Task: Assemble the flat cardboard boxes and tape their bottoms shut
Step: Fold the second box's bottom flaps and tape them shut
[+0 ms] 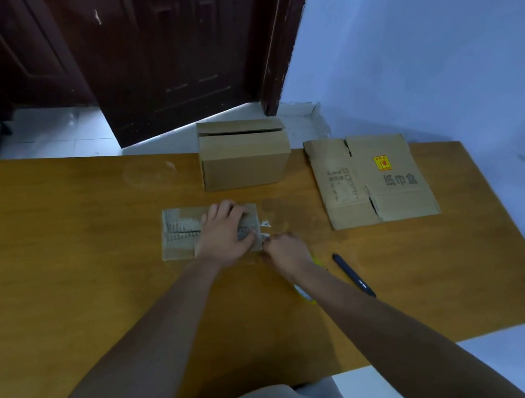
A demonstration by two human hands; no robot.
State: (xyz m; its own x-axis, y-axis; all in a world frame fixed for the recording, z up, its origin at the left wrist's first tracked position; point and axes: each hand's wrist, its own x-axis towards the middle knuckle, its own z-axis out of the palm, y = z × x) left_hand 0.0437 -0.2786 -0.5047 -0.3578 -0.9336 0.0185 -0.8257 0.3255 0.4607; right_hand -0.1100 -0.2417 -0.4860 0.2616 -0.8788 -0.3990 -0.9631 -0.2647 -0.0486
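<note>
A small cardboard box point(179, 233) lies on the wooden table point(63, 256) with its taped seam facing up. My left hand point(225, 233) rests flat on its right half, fingers spread over the tape. My right hand point(286, 252) is at the box's right edge, fingers curled and pinching the clear tape end point(265, 225) there. An assembled box point(245, 161) stands at the table's far edge, top flaps slightly ajar. A flat folded box point(371, 182) with a yellow sticker and printed characters lies to the right.
A dark pen point(354, 275) lies on the table right of my right forearm. A yellow-green object point(306, 294) shows partly under that forearm. A dark wooden door point(170, 51) and a blue wall point(434, 45) stand beyond the table.
</note>
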